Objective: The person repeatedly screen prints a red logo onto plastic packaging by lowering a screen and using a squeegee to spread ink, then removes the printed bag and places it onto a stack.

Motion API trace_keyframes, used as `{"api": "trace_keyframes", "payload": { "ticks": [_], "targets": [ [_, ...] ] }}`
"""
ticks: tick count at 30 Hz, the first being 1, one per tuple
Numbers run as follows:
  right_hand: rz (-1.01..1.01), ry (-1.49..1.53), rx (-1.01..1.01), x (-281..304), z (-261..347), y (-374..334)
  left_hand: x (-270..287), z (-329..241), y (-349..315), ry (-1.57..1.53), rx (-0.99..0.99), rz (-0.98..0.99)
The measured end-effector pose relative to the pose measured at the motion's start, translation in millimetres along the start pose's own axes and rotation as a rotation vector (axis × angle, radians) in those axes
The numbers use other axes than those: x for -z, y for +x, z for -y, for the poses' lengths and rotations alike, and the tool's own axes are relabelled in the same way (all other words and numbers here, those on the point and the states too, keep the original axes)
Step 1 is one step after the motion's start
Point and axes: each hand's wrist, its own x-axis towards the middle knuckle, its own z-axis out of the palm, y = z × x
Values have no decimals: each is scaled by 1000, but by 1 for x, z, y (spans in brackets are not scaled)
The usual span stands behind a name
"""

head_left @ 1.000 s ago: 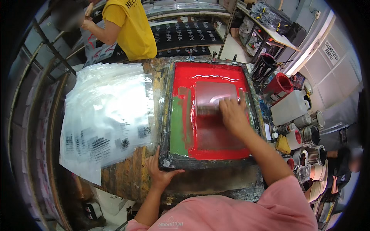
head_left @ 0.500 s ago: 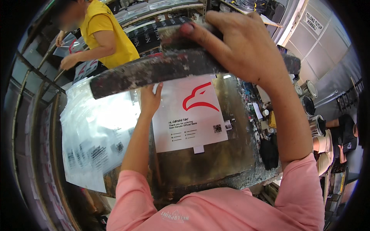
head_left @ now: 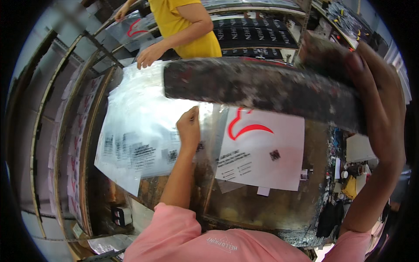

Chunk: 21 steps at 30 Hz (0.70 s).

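Observation:
My right hand [head_left: 384,96] grips the right part of a long, dark, ink-stained frame [head_left: 257,85], held up over the table. A blurred brownish block [head_left: 325,56] is by its fingers. My left hand [head_left: 189,126] is closed, fingers curled at the left edge of a clear plastic bag [head_left: 210,144]; what exactly it pinches is partly hidden. Right of it, a white sheet [head_left: 286,172] lies on the table under clear plastic, with a red bird-head print, black text and a square code. The frame hides the top of the print. Printed clear bags [head_left: 126,126] lie piled at the left.
Across the table, a co-worker in a yellow shirt [head_left: 185,32] handles a printed clear bag [head_left: 131,29]. Racks [head_left: 83,144] line the left. Black printed sheets [head_left: 253,35] lie behind. At the table's right edge are a black cloth [head_left: 330,218] and small containers [head_left: 345,174].
My view has swung left. My left hand has gone from spread fingers to a closed grip. The print on the clear plastic has shifted and tilted. The co-worker's hand now reaches over the bag pile.

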Motion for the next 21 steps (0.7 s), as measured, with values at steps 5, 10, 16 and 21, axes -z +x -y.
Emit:
{"api": "trace_keyframes", "payload": {
  "ticks": [5, 10, 16, 21],
  "targets": [
    [-66, 70, -13, -22, 10, -13, 111, 84, 33, 276, 98, -181],
    [-178, 137, 101, -36, 12, -19, 151, 103, 24, 597, -139, -203],
    [-350, -106, 284, -35, -1, -33, 101, -28, -105, 488, -564, 733],
    [-256, 42, 195, -35, 3, -26, 16, -143, -175, 306, -514, 870]
  ]
}}
